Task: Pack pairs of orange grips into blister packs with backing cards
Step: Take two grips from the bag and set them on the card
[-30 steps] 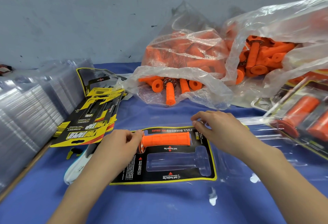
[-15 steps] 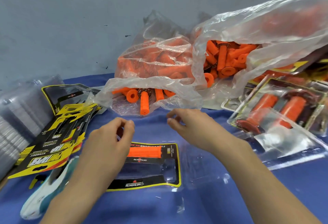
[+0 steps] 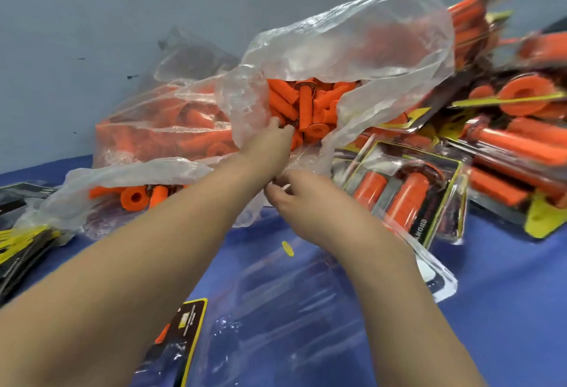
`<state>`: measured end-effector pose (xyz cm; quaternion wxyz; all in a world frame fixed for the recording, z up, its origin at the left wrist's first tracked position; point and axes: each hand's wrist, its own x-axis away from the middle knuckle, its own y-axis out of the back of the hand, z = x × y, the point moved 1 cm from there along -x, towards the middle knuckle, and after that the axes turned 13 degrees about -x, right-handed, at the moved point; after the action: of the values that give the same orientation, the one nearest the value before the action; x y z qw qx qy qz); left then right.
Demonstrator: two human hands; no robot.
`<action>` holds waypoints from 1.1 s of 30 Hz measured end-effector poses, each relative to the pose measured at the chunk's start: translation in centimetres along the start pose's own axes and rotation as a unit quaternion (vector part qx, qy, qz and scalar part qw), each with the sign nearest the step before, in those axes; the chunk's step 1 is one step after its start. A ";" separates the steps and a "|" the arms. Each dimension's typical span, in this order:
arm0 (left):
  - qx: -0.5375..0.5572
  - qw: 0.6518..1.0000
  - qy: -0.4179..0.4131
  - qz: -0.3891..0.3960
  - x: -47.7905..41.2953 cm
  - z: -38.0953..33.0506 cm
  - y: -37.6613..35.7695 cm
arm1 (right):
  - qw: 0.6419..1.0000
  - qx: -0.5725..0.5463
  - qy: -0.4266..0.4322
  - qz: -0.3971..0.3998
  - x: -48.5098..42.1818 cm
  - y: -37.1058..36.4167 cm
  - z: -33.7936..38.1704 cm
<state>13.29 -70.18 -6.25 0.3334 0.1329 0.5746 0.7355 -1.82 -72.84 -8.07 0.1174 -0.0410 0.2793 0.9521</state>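
Note:
My left hand [image 3: 273, 141] reaches into the mouth of a clear plastic bag [image 3: 352, 46] full of loose orange grips [image 3: 306, 104]. Its thumb and fingers close on the end of one grip there. My right hand [image 3: 294, 196] sits just below, its curled fingers pinching the bag's lower edge. At the bottom of the view lies the open blister pack [image 3: 291, 310] with its black and yellow backing card [image 3: 187, 325]. Only an orange sliver of the grip [image 3: 162, 333] in it shows past my left forearm.
A second bag of grips [image 3: 159, 132] lies to the left, with several spilling from its mouth. Finished packs [image 3: 408, 196] pile up on the right. A stack of backing cards [image 3: 18, 248] sits at the left edge. The blue cloth [image 3: 506, 310] covers the table.
Both hands left the blister pack and moved up and right to the right-hand bag. The left hand went into its mouth, and the view swung right.

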 end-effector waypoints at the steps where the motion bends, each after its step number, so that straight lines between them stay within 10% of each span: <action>1: -0.061 0.998 -0.003 0.005 -0.8 -0.2 -0.4 | 1.000 0.001 0.001 -0.001 0.0 0.2 -0.1; 8: -0.237 0.971 0.015 0.035 -3.0 -1.5 -2.5 | 1.000 0.003 -0.017 0.000 -0.1 0.4 -1.5; 19: -0.226 0.969 -0.032 -0.095 -1.3 0.4 -3.1 | 0.999 0.018 -0.027 0.009 0.3 0.5 -1.7; 25: 0.224 0.963 0.035 -0.148 4.8 3.2 1.2 | 0.996 0.000 -0.007 -0.084 0.9 1.0 -0.6; 29: 0.454 0.881 0.051 -0.122 13.2 6.0 2.8 | 0.977 -0.147 0.053 -0.143 1.5 0.2 1.3; 33: 0.617 0.773 0.088 -0.116 21.2 7.6 2.2 | 0.958 -0.267 0.102 -0.014 2.5 -3.1 4.0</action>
<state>1.23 -51.04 -5.80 0.2106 0.1771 0.9430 0.1872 -3.52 -67.69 -6.70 0.0863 -0.1721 0.0249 0.9810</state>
